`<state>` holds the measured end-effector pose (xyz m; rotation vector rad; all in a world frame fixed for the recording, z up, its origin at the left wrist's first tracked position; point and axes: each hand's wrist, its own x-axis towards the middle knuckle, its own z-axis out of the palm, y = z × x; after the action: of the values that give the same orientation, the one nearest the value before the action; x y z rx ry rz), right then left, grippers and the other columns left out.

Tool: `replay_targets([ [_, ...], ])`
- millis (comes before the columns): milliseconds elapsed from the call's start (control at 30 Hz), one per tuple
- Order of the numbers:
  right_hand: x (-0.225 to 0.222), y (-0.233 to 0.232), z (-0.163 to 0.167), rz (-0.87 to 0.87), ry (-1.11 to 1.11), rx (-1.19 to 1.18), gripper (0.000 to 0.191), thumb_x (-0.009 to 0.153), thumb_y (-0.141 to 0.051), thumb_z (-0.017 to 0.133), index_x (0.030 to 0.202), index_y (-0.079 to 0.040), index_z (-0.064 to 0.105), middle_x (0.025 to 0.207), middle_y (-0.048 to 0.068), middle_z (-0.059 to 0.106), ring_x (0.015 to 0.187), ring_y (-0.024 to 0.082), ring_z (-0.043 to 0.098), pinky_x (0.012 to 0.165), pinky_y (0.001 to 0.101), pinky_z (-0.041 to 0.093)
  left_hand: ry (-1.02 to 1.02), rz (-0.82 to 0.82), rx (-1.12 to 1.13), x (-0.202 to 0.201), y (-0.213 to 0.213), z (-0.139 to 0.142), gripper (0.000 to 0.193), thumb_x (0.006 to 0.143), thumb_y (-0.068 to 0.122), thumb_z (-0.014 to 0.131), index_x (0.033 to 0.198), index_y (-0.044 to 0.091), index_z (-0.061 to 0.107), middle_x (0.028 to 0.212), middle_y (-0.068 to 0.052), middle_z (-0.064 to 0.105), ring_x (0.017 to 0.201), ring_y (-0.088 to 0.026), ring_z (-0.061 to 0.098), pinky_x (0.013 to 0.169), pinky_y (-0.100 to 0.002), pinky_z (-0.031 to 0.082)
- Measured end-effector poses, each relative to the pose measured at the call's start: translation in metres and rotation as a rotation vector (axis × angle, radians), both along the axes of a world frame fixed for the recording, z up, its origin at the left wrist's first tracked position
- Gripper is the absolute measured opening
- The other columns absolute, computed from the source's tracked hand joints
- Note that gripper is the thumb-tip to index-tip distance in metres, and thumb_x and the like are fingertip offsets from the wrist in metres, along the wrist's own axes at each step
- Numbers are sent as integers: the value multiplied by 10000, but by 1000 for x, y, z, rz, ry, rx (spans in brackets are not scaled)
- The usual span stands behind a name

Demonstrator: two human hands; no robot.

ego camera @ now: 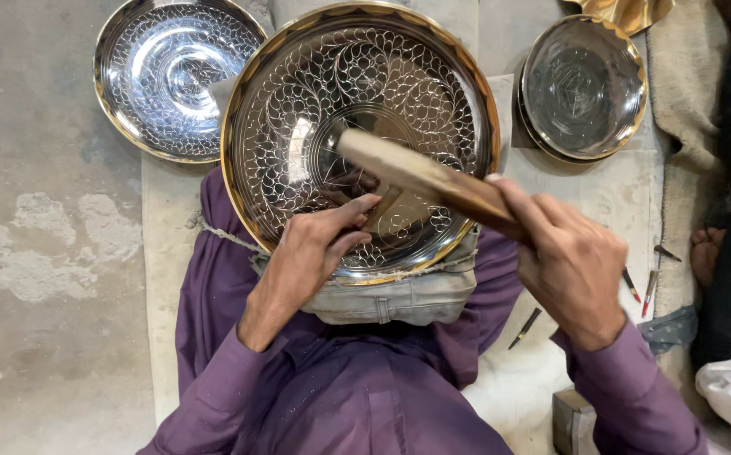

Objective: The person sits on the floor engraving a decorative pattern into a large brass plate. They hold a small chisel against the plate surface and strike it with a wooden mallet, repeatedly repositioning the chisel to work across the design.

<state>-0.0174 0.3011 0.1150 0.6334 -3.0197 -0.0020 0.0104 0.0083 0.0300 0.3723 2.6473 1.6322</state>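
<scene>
Left hand (311, 253) pinching chisel (380, 207) on engraved tray (298, 109), right hand (569, 261) gripping wooden mallet (416, 173), tray rim clear

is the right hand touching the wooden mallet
Touching: the head view shows the right hand wrapped around the mallet handle.
</scene>
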Motion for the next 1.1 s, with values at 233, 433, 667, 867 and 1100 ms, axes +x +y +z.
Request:
replay_targets([
  [233, 36, 15, -28, -98, -61, -287, 699, 767, 96, 689, 1426, -106, 571, 1103, 183, 755, 865, 299, 746, 714, 396, 594, -133, -149, -57, -11, -2, 12, 512, 891, 132, 713, 1391, 137, 602, 1049, -124, 773, 875, -263, 772, 789, -422, 598],
  [433, 64, 23, -52, -139, -94, -558, 653, 805, 84, 657, 1432, -40, 523, 1207, 233, 712, 998, 350, 725, 815, 425, 593, 27, -263, -66, -17, -6, 12, 551, 873, 90, 703, 1411, 121, 590, 1154, -137, 743, 961, -321, 735, 830, -443, 591],
  [667, 103, 18, -71, -365, -183, -578, 621, 792, 49, 699, 1375, -112, 557, 1083, 141, 725, 884, 248, 713, 755, 397, 578, -10, -338, -108, -22, -6, 7, 557, 845, 40, 690, 1383, 162, 614, 1114, -108, 767, 920, -265, 768, 839, -408, 606],
  [867, 121, 21, -79, -390, -220, -589, 595, 772, 4, 723, 1340, -63, 562, 1007, 198, 741, 865, 306, 718, 706, 395, 565, -20, -379, -160, -25, -10, 7, 562, 832, 71, 724, 1377, 159, 623, 1077, -119, 768, 913, -282, 759, 835, -420, 594],
  [1100, 138, 23, -100, -326, -239, -746, 554, 802, 3, 704, 1332, -11, 545, 1006, 223, 750, 881, 297, 759, 791, 387, 583, 55, -426, -135, -27, -14, 9, 549, 814, 77, 745, 1347, 121, 625, 1152, -123, 751, 957, -320, 735, 830, -444, 580],
])
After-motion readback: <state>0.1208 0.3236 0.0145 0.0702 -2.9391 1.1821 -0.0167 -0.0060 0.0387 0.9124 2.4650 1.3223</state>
